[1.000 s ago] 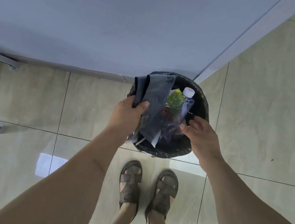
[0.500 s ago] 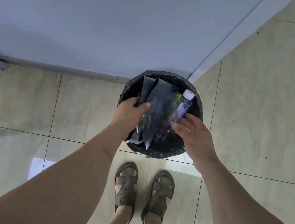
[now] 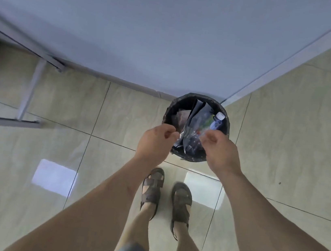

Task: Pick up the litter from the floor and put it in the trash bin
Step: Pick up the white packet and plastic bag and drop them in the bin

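Note:
A round black trash bin [image 3: 187,100] stands on the tiled floor against the wall corner. Inside it lie a grey plastic bag [image 3: 196,117], a clear plastic bottle [image 3: 216,122] with a white cap, and brownish litter on the left side. My left hand [image 3: 155,141] hovers over the bin's near left rim, fingers loosely curled and holding nothing. My right hand [image 3: 219,151] hovers over the near right rim, fingers also curled and holding nothing. Neither hand touches the litter.
A blue-grey wall [image 3: 152,27] rises behind the bin. A white metal frame [image 3: 30,89] stands on the floor at the left. My two feet in brown sandals [image 3: 152,189] stand just in front of the bin on beige tiles.
Both hands have let go of the grey bag and the bottle, which now rest in the bin. The hands have pulled back toward me and the view has risen.

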